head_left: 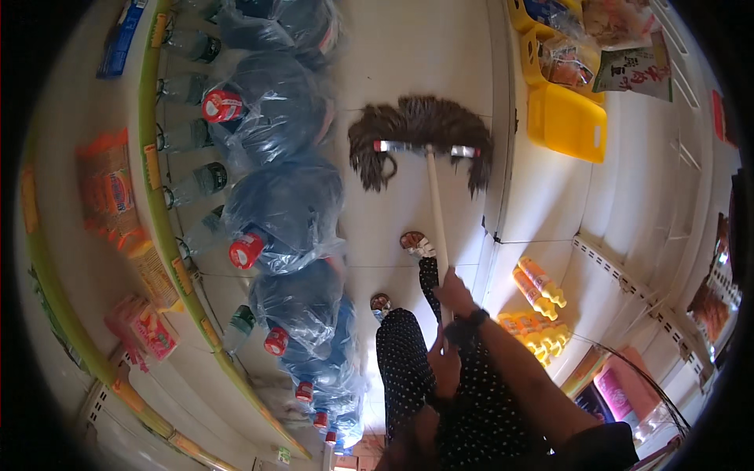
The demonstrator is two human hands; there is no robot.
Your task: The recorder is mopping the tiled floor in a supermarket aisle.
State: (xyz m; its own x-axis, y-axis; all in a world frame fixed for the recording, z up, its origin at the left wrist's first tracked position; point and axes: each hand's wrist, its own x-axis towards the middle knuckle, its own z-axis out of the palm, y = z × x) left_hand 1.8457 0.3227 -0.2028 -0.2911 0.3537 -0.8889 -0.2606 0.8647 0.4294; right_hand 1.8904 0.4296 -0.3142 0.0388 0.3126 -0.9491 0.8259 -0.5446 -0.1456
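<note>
A mop with a dark brown string head point(420, 118) lies spread on the pale tiled floor ahead of me. Its light-coloured handle point(438, 212) runs back towards my body. My right hand point(454, 293), a dark watch on its wrist, is closed round the handle's middle part. Lower down, close to my legs, my left hand point(445, 369) grips the same handle near its end. A metal bar with red and white patches joins the handle to the strings.
Large plastic-wrapped water jugs point(287, 200) with red caps line the left side. Shelves beyond hold green-tinted bottles point(188, 184) and packets. Along the right stand a yellow basket point(567, 125), orange bottles point(542, 286) and a low shelf edge point(503, 157). My sandalled feet point(416, 243) are behind the mop.
</note>
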